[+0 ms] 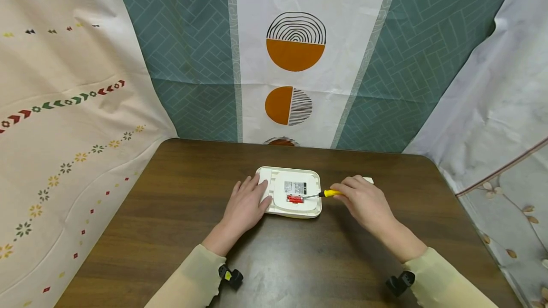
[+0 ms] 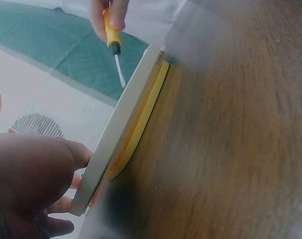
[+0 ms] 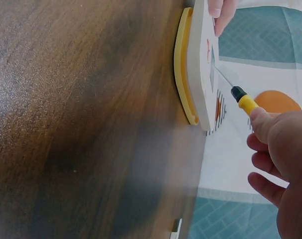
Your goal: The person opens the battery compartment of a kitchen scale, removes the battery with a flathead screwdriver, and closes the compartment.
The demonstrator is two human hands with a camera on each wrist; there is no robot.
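A white device [image 1: 307, 209] with rounded corners lies underside up on the table, a printed label [image 1: 295, 187] on its back. Red batteries [image 1: 294, 198] sit in its small open compartment. My left hand [image 1: 245, 203] rests with spread fingers on the device's left edge. My right hand [image 1: 364, 201] pinches a yellow-and-black screwdriver [image 1: 329, 193] from the right. In the head view the screwdriver's metal tip meets the right end of the batteries; whether it touches them I cannot tell. Both wrist views show a yellow rim [image 3: 182, 64] under the white body.
A small white piece [image 1: 368, 180] lies on the table behind my right hand, partly hidden by it. The brown wooden table [image 1: 192, 175] runs back to a patterned cloth [image 1: 197, 84]. More cloths hang at the left and right.
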